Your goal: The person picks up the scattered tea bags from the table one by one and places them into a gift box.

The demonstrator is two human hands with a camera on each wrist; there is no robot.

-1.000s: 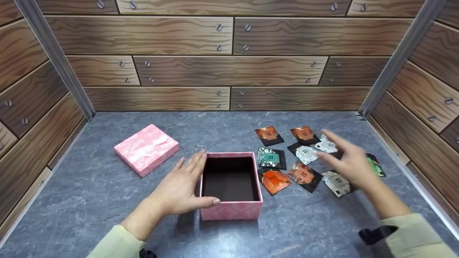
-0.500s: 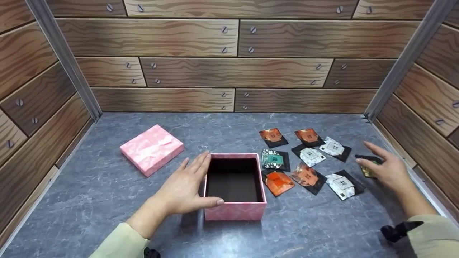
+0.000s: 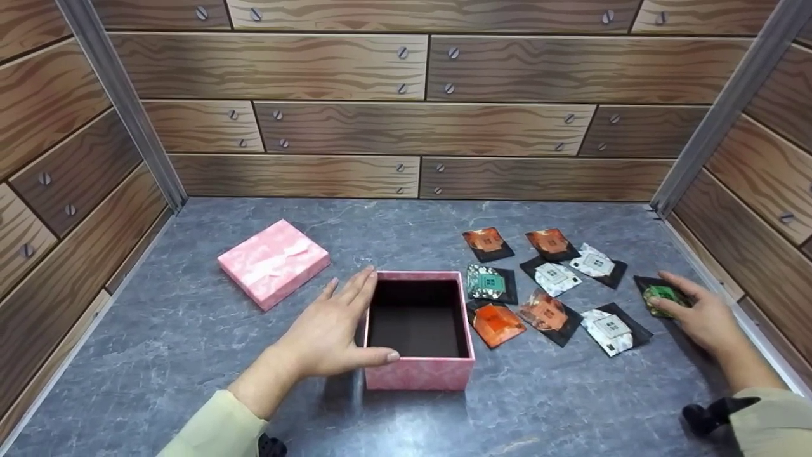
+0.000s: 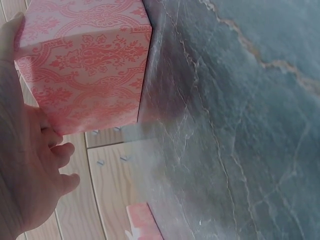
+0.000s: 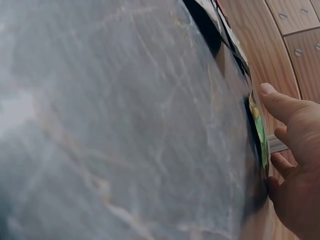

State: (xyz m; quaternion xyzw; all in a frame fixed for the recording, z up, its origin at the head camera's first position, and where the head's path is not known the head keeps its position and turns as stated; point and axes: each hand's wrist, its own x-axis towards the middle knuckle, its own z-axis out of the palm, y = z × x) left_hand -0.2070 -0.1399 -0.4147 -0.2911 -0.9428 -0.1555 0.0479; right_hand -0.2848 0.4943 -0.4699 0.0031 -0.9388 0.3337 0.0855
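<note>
right hand [image 3: 707, 317] spread at the green packet [image 3: 663, 294], three o'clock from the box [image 3: 415, 373]: flat thing, might skid if the thumb merely pushes! left hand [image 3: 322, 336] splayed along the box's nine o'clock; leaning harder could shift it.

The left sleeve [image 3: 214, 426] and right sleeve [image 3: 774, 428] are pale green (a bit yellowy), with a black gadget [image 3: 717, 412] at each cuff [image 3: 758, 398].
</note>
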